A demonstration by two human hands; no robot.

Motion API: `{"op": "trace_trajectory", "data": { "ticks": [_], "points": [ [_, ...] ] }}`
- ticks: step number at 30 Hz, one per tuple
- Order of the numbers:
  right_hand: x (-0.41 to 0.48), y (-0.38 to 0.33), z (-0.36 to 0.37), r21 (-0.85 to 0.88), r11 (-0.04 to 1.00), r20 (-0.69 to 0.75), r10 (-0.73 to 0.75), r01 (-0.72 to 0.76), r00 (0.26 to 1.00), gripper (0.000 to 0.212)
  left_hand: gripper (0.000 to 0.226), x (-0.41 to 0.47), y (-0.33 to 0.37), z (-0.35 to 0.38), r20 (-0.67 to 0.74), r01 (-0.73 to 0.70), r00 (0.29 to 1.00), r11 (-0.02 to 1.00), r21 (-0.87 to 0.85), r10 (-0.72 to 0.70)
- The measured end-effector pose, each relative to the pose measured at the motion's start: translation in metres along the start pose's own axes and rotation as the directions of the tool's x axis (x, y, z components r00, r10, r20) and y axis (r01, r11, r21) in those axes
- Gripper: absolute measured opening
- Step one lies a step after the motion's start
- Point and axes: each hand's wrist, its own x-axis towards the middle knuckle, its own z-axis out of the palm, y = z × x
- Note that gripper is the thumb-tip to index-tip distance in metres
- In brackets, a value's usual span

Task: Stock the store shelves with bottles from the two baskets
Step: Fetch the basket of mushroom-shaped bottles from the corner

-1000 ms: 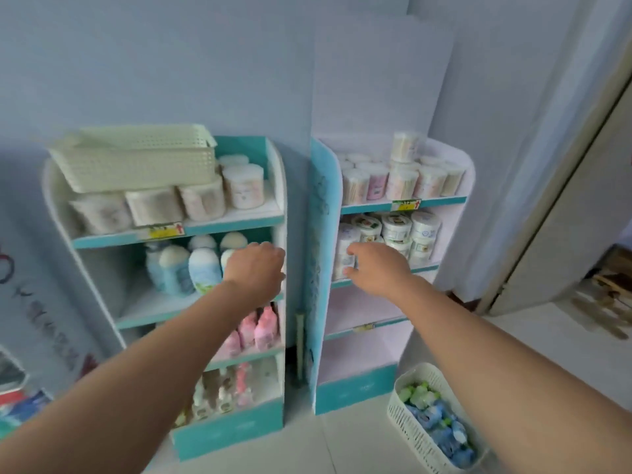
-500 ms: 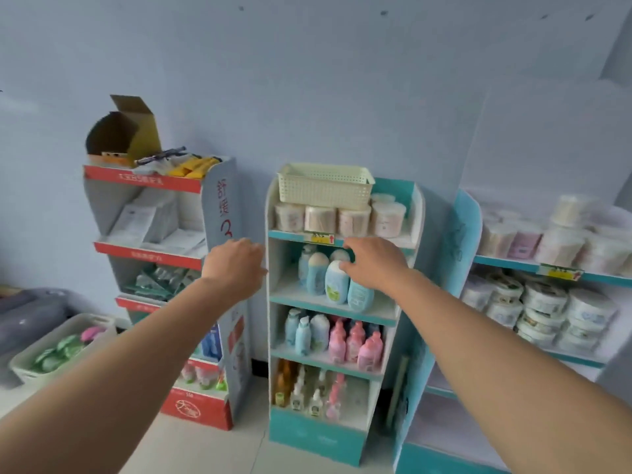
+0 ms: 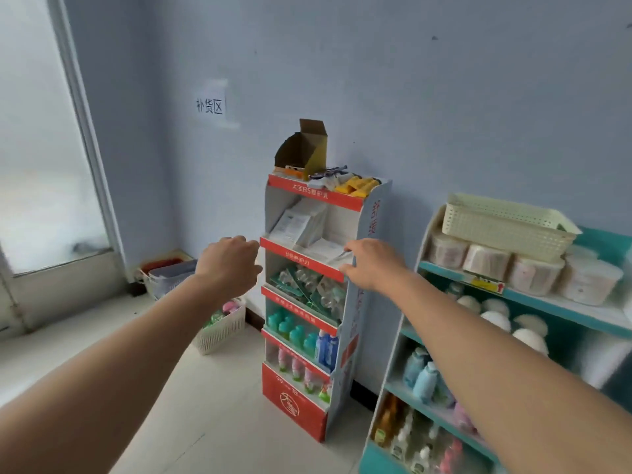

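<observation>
Both hands were raised in front of the red-and-white cardboard display shelf (image 3: pixel 294 401), and neither held anything. Left hand (image 3: pixel 229 265): fingers loosely curled, empty as far as I could see. Right hand (image 3: pixel 372 265): fingers relaxed, close to the second tier's red edge; I could not tell whether it touched. The white plastic lattice basket (image 3: pixel 222 333) stood on the floor left of that shelf, partly behind my left forearm, with pink and green bottles (image 3: pixel 229 307) inside. The teal-and-white shelf (image 3: pixel 547 304) at right carried a cream lattice basket (image 3: pixel 502 227) on top.

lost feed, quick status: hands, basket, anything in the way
Left hand loosely curled, right hand open, both empty. White basket of bottles on floor beside red shelf. Partly hidden by left forearm.
</observation>
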Motion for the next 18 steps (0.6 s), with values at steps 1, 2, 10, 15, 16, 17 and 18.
{"op": "trace_trajectory", "data": {
  "ticks": [1, 2, 10, 15, 16, 17, 18],
  "points": [
    [0.012, -0.012, 0.005, 0.004, 1.0, 0.004, -0.021, 0.021, 1.0, 0.043, 0.034, 0.004, -0.016, 0.003, 0.008, 0.019, 1.0, 1.0, 0.009, -0.019],
    [0.028, -0.026, 0.01, 0.005, 0.999, 0.003, -0.043, 0.043, 0.999, 0.044, 0.033, 0.009, -0.034, 0.006, 0.012, 0.043, 0.999, 0.999, 0.015, -0.043],
    [0.138, -0.124, 0.047, 0.035, 0.991, 0.0, -0.129, 0.129, 0.992, 0.043, 0.029, 0.057, -0.172, 0.042, 0.05, 0.143, 0.988, 0.99, 0.02, -0.144],
    [0.2, -0.163, 0.08, 0.06, 0.986, 0.056, -0.162, 0.158, 0.985, 0.046, 0.027, 0.084, -0.226, 0.07, 0.091, 0.19, 0.977, 0.981, 0.049, -0.194],
    [0.213, -0.17, 0.087, 0.057, 0.985, 0.069, -0.167, 0.164, 0.983, 0.047, 0.027, 0.091, -0.234, 0.078, 0.097, 0.198, 0.974, 0.979, 0.05, -0.202],
    [0.227, -0.175, 0.094, 0.053, 0.984, 0.083, -0.176, 0.172, 0.981, 0.047, 0.026, 0.098, -0.242, 0.086, 0.104, 0.211, 0.971, 0.976, 0.045, -0.215],
    [0.241, -0.18, 0.102, 0.051, 0.982, 0.096, -0.185, 0.181, 0.978, 0.047, 0.026, 0.106, -0.25, 0.094, 0.113, 0.223, 0.967, 0.974, 0.042, -0.227]
  ]
}}
